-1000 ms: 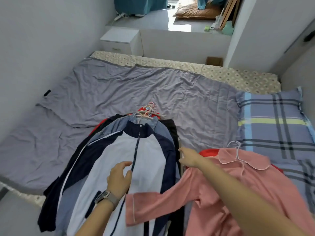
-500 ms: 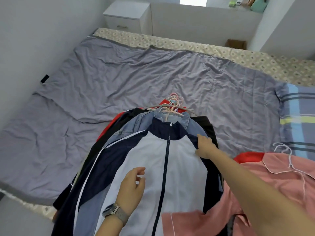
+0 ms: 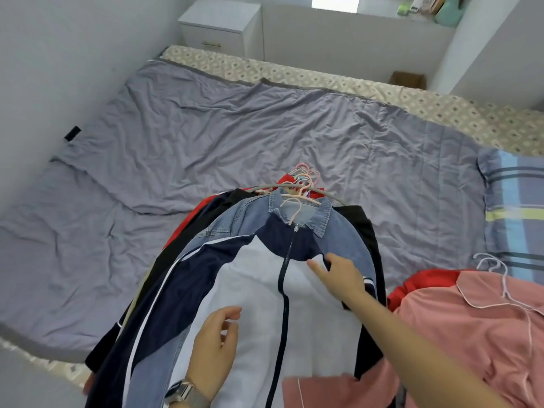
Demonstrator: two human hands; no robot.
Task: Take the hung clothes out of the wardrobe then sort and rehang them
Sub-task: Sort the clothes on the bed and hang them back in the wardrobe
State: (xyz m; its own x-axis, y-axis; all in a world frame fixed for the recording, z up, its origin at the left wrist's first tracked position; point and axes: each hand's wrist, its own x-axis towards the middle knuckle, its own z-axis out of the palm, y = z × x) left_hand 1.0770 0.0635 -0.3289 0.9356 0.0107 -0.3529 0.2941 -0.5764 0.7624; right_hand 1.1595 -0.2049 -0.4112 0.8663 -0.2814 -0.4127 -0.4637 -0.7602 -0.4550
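At the left of the frame a grey quilt [image 3: 206, 136] covers the bed, with a white nightstand [image 3: 219, 28] at upper centre-left. In the lower centre a stack of hung clothes lies on the quilt, a white and navy zip jacket [image 3: 259, 290] on top, a denim shirt [image 3: 338, 231] beneath it, and a bunch of pink hangers [image 3: 303, 184] at the stack's far end. The left hand [image 3: 215, 346], fingers loosely spread, hovers over the jacket's white front, holding nothing; a wristwatch [image 3: 185, 391] shows below it. The right hand [image 3: 338, 278] pinches the jacket's navy yoke just right of the zip. At lower right lies a pink shirt [image 3: 471, 334] on a white hanger [image 3: 494, 269], beside a plaid pillow [image 3: 518, 207].
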